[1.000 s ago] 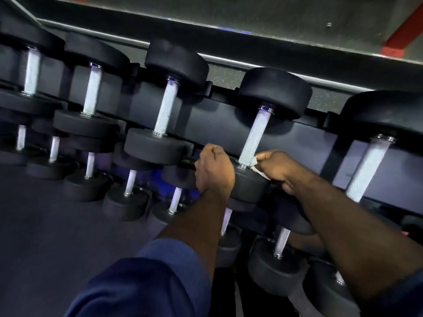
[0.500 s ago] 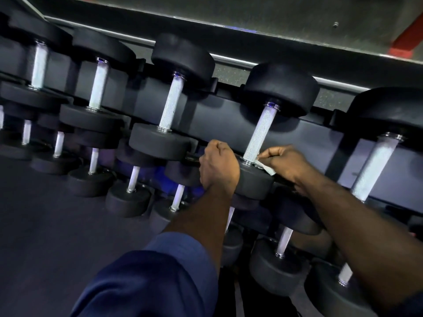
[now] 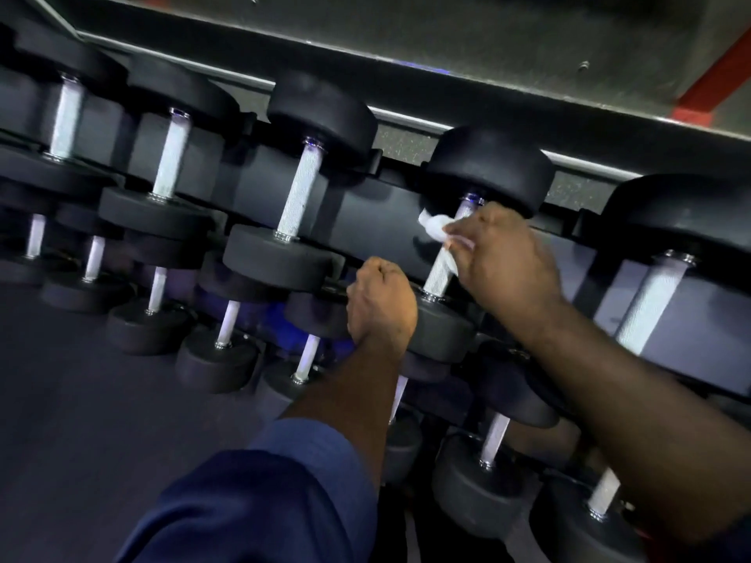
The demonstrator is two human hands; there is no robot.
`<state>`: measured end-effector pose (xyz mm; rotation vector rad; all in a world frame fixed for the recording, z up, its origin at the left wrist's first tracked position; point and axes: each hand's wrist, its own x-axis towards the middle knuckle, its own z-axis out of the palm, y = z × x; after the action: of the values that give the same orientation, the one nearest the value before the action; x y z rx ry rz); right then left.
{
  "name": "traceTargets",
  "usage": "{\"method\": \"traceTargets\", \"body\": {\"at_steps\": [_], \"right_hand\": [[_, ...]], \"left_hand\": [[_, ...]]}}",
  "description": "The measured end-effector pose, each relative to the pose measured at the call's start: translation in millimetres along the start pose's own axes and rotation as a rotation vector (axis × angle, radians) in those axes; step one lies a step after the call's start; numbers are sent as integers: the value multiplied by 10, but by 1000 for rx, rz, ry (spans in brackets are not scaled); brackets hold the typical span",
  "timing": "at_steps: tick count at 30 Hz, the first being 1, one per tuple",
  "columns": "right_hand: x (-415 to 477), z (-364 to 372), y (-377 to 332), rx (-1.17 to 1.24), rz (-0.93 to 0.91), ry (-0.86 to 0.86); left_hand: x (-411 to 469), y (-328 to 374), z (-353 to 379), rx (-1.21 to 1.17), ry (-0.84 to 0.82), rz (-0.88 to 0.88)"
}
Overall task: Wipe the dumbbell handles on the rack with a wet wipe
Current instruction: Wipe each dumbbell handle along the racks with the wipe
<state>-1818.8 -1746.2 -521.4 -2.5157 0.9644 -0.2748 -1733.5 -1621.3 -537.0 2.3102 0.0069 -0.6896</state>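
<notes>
While left hand (image 3: 382, 303) curls, right hand (image 3: 506, 264) pinches wipe (image 3: 434, 228)

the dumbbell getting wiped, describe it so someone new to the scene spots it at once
Start at the dark rack and follow its top row of black dumbbells. The dumbbell is second from the right edge of view. It alone has a white wet wipe bunched on its silver handle, pinched there by the right hand.

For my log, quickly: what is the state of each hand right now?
Left hand: closed fist beside the near dumbbell head; whether it holds anything cannot be told.
Right hand: closed, gripping the wet wipe on the dumbbell handle.
</notes>
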Motion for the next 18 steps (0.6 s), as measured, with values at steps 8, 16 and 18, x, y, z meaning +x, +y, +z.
{"method": "traceTargets", "body": {"at_steps": [8,16,18], "right_hand": [[80,141,171,204,-202,-116],[-26,186,184,115,-397,-267],[46,145,276,205,-213,26]], "left_hand": [[32,-14,19,15,4,2],[-19,52,-29,69,-29,28],[-29,75,-44,118,-44,56]]}}
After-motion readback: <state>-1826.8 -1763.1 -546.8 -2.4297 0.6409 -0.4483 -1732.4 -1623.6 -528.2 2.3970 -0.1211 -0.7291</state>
